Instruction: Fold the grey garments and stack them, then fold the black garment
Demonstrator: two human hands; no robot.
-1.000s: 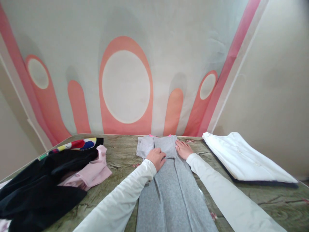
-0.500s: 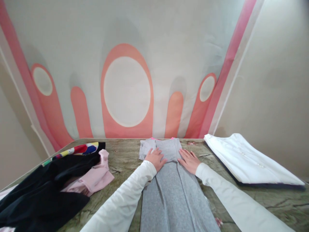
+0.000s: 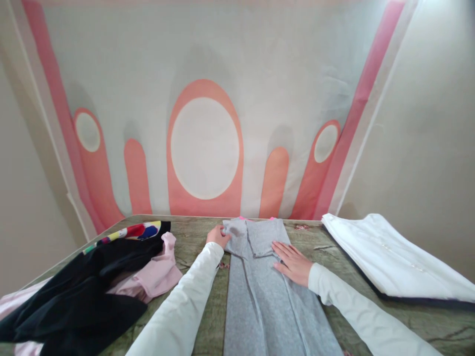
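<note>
A long grey garment (image 3: 256,296), which looks like a dress, lies flat on the table with its sides folded inward and a short sleeve turned over its upper part. Bits of pink show at its far end, by the neck. My left hand (image 3: 218,236) pinches the edge of the sleeve (image 3: 234,236) at the upper left, fingers curled. Flat on the upper right side of the cloth rests my right hand (image 3: 293,263), its fingers stretched out. The garment's near end runs out of view at the bottom.
Left of me, a loose heap of clothes holds a black garment (image 3: 77,301), a pink one (image 3: 158,274) and a multicoloured piece (image 3: 135,231). Folded white clothing (image 3: 389,257) lies over something dark at the right. Behind the wood-patterned table (image 3: 208,306) stands a decorated wall (image 3: 260,74).
My left hand has moved from the garment's upper middle out to the left sleeve edge and closed on it. My right hand stays flat, slightly lower on the cloth. The view has shifted slightly.
</note>
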